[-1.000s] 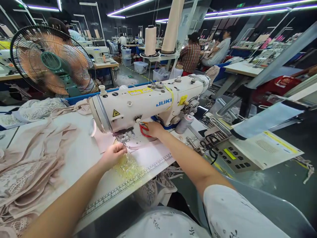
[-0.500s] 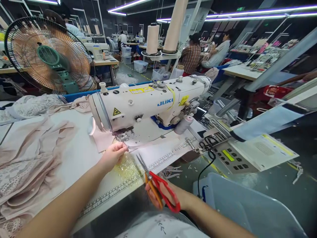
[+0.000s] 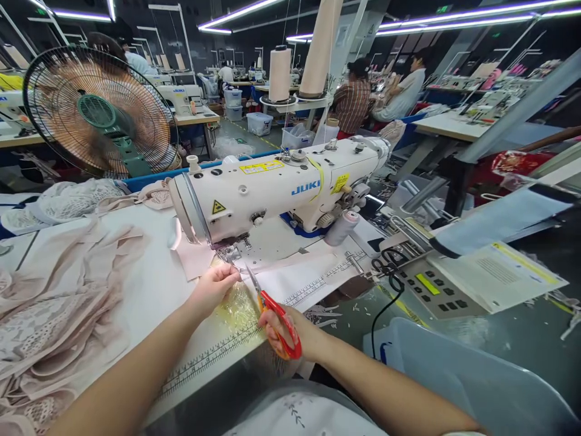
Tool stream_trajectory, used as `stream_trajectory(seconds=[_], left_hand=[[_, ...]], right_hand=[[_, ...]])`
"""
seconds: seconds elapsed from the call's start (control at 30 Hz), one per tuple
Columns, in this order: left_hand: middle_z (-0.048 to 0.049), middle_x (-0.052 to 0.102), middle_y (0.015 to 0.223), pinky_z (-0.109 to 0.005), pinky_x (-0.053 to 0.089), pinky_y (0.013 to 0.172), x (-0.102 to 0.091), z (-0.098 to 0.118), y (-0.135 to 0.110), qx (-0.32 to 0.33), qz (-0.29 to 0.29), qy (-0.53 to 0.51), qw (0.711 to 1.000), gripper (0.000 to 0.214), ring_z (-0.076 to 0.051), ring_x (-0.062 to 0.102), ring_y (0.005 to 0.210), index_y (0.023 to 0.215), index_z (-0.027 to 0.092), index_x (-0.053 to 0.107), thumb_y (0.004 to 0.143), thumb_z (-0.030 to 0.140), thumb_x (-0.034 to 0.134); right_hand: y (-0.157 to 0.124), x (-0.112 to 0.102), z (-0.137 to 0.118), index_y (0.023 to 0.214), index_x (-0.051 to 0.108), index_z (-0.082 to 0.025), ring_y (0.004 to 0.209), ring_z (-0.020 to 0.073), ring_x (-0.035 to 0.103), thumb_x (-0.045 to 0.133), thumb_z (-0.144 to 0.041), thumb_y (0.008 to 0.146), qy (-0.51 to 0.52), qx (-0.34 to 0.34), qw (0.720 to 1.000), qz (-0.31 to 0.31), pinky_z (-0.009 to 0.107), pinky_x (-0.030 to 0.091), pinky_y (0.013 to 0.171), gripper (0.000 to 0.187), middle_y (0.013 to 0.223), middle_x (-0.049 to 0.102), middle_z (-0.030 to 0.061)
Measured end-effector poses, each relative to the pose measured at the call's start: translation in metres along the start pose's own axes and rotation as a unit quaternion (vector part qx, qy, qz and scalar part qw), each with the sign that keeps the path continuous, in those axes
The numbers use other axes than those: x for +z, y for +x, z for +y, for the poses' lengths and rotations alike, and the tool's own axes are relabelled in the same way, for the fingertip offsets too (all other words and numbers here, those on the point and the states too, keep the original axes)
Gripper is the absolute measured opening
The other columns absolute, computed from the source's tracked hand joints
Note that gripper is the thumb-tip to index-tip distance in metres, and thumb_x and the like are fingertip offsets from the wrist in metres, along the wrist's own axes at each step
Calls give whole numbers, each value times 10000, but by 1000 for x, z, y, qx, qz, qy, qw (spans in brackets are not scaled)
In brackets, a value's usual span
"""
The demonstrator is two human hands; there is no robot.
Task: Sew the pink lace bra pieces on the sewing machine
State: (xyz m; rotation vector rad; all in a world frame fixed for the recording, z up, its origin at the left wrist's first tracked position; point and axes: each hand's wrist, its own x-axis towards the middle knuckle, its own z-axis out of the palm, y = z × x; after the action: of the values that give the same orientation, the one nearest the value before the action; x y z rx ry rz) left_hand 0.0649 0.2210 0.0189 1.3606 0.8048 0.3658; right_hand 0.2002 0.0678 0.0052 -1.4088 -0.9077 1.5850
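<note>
The left hand [image 3: 213, 289] lay on the worktop [image 3: 145, 284] just in front of the presser foot [image 3: 229, 253] of the white Juki sewing machine [image 3: 276, 188], its fingers curled and pinching the end of a narrow pale-pink fabric strip [image 3: 290, 263] that ran off to the right across the machine bed. The right hand [image 3: 290, 330] was closed around the red-handled thread snips [image 3: 272, 309], whose blades pointed up and left, their tips close beside the left fingertips and the strip; whether the blades were parted could not be told.

The step in hand looked like trimming at the strip just behind the foot. To do it well, the left hand would need to keep the strip taut and flat so that the blades meet only thread or the strip's end, and the tips should go in beyond the fingertips, not toward them. A short, shallow snip close to the stitching seemed safest.

A heap of pink lace pieces [image 3: 49, 321] lay well to the left, and a patch of clear shiny film [image 3: 238, 309] lay below the left hand on the printed ruler [image 3: 218, 351].
</note>
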Motion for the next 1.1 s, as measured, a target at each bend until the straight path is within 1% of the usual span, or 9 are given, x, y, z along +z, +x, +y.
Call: stream_trajectory(seconds=[0.17, 0.3, 0.4, 0.5, 0.67, 0.83, 0.9, 0.97, 1.1], left_hand=[[90, 366, 435, -187, 239, 425, -1, -4, 0, -14, 11, -10, 1000, 362, -58, 297, 412, 669, 177, 511, 632, 474, 714], [-5, 569, 580, -247, 417, 538, 2, -1, -2, -22, 2, -13, 1000, 415, -119, 510, 539, 659, 158, 547, 599, 514, 753], [3, 548, 604, -247, 410, 574, 5, 3, -4, -1, -1, -13, 1000, 448, -113, 494, 567, 621, 159, 545, 591, 557, 749], [3, 516, 618, -249, 378, 559, 4, 6, -4, 57, 40, 44, 997, 424, -126, 461, 587, 593, 169, 583, 622, 568, 723], [-90, 607, 904, -325, 457, 775, -1, 6, -1, 132, 67, 79, 986, 387, -235, 555, 872, 654, 193, 717, 647, 579, 709], [-111, 623, 1092, -349, 469, 900, 2, 0, 1, 144, 83, -29, 986, 367, -281, 529, 1080, 752, 218, 769, 624, 562, 760], [-106, 612, 1127, -336, 497, 866, 3, -2, 0, 143, 78, -56, 985, 359, -282, 530, 1090, 782, 223, 776, 635, 550, 763], [-107, 592, 1171, -314, 527, 788, 3, -4, 0, 135, 77, -78, 985, 360, -287, 530, 1088, 777, 217, 776, 621, 541, 778], [-120, 610, 1146, -305, 534, 690, 3, -3, -1, 113, 71, -118, 984, 372, -285, 553, 1018, 756, 188, 767, 584, 514, 809]], right_hand=[[10, -51, -35, 740, 400, -225, 544, 126, 448, 389, -651, 813, -205, -7, 974, 92, 271, 385, 532, 432, 621, 447, -23], [42, -91, -83, 620, 454, -199, 806, 254, 597, 620, -388, 766, -426, -9, 886, 185, 322, 414, 674, 291, 714, 599, 79], [76, -98, -108, 730, 588, -149, 961, 308, 615, 674, -302, 748, -514, 7, 825, 234, 388, 441, 789, 176, 908, 674, 151], [104, -99, -117, 944, 633, -123, 1022, 251, 609, 646, -345, 818, -539, 5, 801, 261, 431, 453, 885, 256, 1052, 668, 127], [98, -76, -97, 1063, 611, -111, 1131, 273, 559, 512, -248, 896, -456, -88, 838, 286, 413, 436, 927, 239, 1194, 602, 188], [69, -17, -54, 1216, 512, -181, 675, 159, 650, 177, -460, 978, -279, -167, 932, 162, 271, 481, 541, 496, 913, 661, 91], [67, 2, -43, 1182, 516, -199, 605, 142, 622, 308, -653, 886, -97, -202, 973, 55, 241, 434, 472, 580, 861, 635, 62], [70, 12, -39, 1026, 563, -197, 573, 130, 583, 543, -732, 714, 55, -213, 975, -12, 225, 408, 472, 619, 747, 597, 22], [77, 14, -38, 783, 547, -197, 525, 91, 466, 691, -631, 637, 75, -216, 973, 30, 223, 378, 501, 480, 621, 503, -36]])
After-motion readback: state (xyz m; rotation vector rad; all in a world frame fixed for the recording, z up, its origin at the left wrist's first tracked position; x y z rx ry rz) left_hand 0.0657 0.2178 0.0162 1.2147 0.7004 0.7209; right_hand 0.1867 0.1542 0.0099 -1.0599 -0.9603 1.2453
